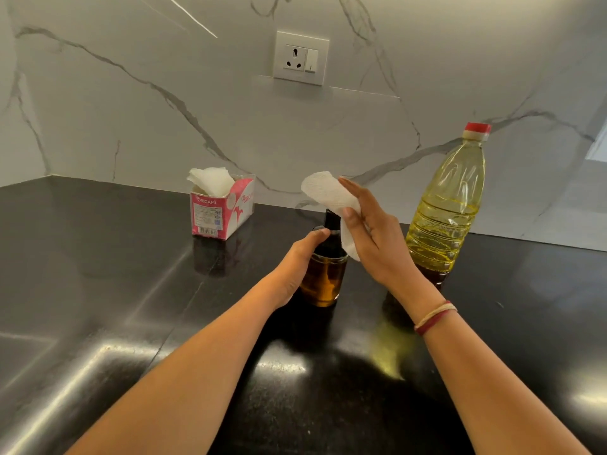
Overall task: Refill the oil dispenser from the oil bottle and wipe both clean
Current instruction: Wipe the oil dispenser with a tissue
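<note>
Here we are steadying the small clear glass oil dispenser (323, 277), partly filled with amber oil and topped with a black pouring head. It is standing upright on the glossy black stone countertop (98, 290) near the middle of the view. Our left hand (297, 264) is wrapping round its left side, with the thumb lying up against the black neck. Our right hand (371, 244) is hovering just right of the black top, pinching a folded white paper tissue (328, 197) between thumb and fingers. The tissue is reaching over the dispenser's top, though we cannot tell whether it is touching. A band of red and white threads (433, 318) is circling that wrist. Just beyond the right hand, the tall clear plastic oil bottle (450, 205), holding yellow oil and wearing a red cap, is standing upright and closed. Well apart to the left, a pink and white cardboard tissue box (220, 211) is sitting near the wall with white sheets poking out. Behind everything, the white veined marble wall (131, 126) is carrying a white socket and switch plate (300, 57).
</note>
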`<action>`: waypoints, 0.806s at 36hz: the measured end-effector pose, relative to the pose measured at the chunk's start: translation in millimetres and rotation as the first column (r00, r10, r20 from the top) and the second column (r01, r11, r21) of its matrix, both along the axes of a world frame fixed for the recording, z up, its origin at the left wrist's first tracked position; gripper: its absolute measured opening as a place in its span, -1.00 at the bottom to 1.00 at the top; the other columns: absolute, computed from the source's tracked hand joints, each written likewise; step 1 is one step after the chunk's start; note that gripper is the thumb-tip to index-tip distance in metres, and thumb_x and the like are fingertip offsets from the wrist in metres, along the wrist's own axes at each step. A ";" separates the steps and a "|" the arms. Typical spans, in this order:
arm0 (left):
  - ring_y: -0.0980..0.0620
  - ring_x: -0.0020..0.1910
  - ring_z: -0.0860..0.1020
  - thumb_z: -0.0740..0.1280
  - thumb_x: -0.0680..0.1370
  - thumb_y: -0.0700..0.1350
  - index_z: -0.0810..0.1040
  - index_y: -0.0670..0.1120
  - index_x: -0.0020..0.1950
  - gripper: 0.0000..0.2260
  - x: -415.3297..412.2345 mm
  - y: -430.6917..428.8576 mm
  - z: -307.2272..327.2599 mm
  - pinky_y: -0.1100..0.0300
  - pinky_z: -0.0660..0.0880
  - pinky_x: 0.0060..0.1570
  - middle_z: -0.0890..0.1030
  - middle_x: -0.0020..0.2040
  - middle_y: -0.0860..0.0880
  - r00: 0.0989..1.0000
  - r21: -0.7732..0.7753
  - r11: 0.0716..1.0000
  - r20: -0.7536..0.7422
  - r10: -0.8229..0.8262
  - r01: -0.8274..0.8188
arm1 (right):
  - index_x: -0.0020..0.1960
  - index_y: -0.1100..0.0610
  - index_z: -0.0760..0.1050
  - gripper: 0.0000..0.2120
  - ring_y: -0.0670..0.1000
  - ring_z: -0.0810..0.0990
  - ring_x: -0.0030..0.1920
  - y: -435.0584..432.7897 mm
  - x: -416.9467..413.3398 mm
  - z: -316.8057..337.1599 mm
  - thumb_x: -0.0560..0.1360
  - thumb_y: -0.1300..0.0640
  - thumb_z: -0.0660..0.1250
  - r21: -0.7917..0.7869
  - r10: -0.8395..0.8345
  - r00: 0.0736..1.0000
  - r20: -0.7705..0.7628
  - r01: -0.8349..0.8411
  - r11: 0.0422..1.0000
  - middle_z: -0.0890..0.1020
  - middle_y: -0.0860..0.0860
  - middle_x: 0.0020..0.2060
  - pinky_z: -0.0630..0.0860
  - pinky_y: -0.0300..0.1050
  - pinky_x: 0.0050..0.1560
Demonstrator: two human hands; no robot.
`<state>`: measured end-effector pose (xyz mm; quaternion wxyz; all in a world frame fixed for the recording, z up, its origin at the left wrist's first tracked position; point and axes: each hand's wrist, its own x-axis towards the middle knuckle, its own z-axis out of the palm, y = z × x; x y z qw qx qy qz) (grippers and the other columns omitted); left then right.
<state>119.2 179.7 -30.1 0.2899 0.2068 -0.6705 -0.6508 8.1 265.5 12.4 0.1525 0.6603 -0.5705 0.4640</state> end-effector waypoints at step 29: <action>0.01 0.13 0.58 0.17 0.37 0.30 0.64 0.17 0.01 -0.61 -0.2 0.3 1.4 0.04 0.40 0.16 0.70 0.00 0.06 1.000 -0.008 1.000 0.012 0.004 -0.004 | 0.49 -0.14 0.16 -0.52 -0.02 0.49 0.12 1.7 5.6 4.9 0.60 0.11 0.11 0.052 -0.011 0.999 0.037 0.009 0.999 0.52 0.07 0.25 0.48 -0.13 0.08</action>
